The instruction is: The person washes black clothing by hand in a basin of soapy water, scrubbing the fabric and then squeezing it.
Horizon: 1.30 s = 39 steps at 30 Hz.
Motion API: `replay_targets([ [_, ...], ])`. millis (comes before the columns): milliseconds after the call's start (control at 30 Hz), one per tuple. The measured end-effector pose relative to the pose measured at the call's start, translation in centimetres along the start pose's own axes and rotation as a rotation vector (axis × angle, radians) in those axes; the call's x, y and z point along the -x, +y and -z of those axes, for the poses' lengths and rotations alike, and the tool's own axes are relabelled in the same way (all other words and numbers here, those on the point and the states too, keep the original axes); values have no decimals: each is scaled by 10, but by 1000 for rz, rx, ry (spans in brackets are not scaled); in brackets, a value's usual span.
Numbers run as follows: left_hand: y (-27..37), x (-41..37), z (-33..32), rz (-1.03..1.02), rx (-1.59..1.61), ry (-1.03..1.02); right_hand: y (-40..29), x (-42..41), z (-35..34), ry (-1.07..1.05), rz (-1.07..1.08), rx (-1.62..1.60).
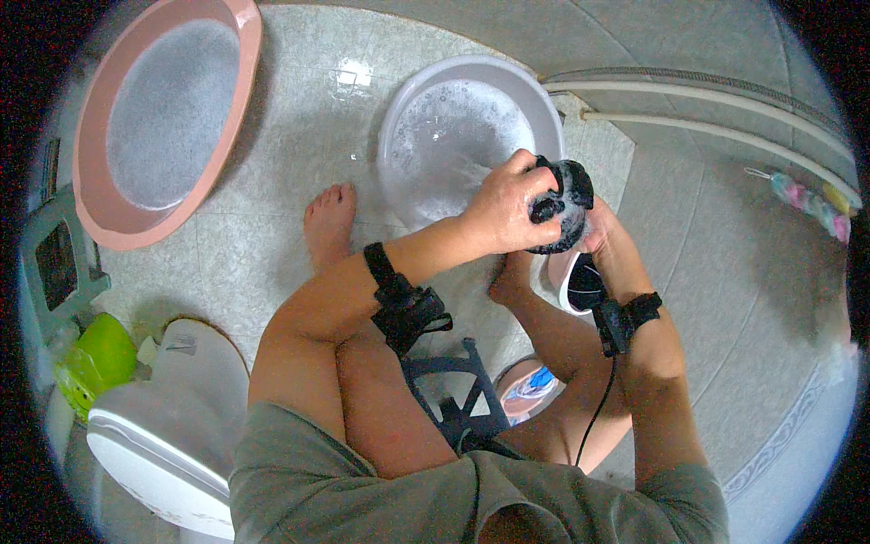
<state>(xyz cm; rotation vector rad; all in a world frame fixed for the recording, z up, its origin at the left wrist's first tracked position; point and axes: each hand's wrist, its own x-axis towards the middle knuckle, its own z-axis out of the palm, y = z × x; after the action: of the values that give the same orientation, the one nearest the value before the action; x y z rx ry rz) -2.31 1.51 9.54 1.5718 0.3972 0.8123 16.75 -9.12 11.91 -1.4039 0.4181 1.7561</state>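
Note:
My left hand grips a wet, soapy black cloth item over the right rim of a round grey plastic basin. My right hand presses against the item's right side; its fingers are mostly hidden behind the bundle. Suds and cloudy water fill the basin, which stands on the tiled floor. White foam clings to the black fabric. Just below my right hand is a small pale container with something black in it. Each forearm has a black strapped device.
A large pink tub of sudsy water stands at upper left. A closed white toilet is at lower left, near a green bag. Hoses run along the right wall. A dark stool frame and a small pink container sit below me.

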Motion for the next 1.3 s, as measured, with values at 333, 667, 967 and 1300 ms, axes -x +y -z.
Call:
replay_targets([
  [333,-16,6,-2,-154,-59,-146,-2,-11,23,477,182,466],
  [667,-43,-8,16,963,1095,-256,-2,30,-74,769,1366,1610],
  [967,-68,2,-15,979,1798,-179,12,44,-121,285,1657,1981],
  [1300,-39,4,-15,936,2121,-255,7,56,-124,117,1757,1836],
])
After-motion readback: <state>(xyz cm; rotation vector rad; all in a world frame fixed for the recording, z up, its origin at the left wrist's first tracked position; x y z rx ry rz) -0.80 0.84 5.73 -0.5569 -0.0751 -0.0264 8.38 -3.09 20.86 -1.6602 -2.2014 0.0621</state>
